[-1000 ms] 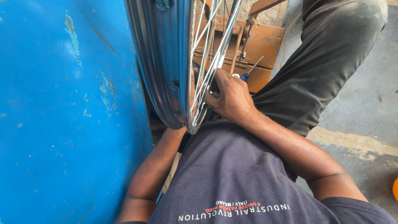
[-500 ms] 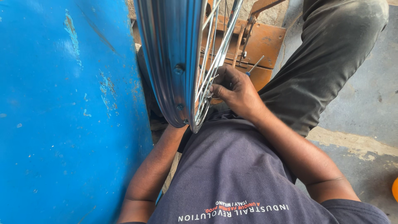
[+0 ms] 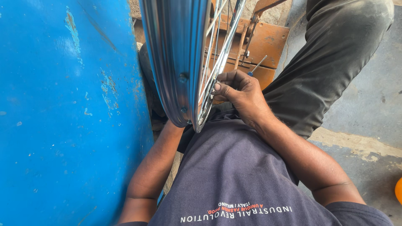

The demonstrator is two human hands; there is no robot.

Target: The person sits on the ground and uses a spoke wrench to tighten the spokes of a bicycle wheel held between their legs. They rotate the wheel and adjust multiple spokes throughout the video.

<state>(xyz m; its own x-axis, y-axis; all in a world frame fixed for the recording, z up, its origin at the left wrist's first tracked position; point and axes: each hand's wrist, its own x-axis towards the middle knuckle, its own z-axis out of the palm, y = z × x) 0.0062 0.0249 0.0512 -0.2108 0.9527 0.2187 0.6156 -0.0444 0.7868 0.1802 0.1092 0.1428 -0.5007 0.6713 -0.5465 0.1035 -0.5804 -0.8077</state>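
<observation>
Right grip (image 3: pixel 240 94) has slid nearer down the rim (image 3: pixel 176 62).
Fingers pinch a spoke (image 3: pixel 209 90), screwdriver (image 3: pixel 256 67) tucked in; left hand hidden behind the wheel, grip unclear.

Right hand (image 3: pixel 240 94) gripped a screwdriver (image 3: pixel 256 67), fingers curled at the spokes (image 3: pixel 217 62) of an upright steel wheel rim (image 3: pixel 176 58). Left hand was hidden behind the rim; only its forearm (image 3: pixel 153 171) showed. Blue metal panel (image 3: pixel 63 117) stood alongside.

Shiny spoked wheel rim (image 3: pixel 178 62) stands upright, edge-on.
</observation>
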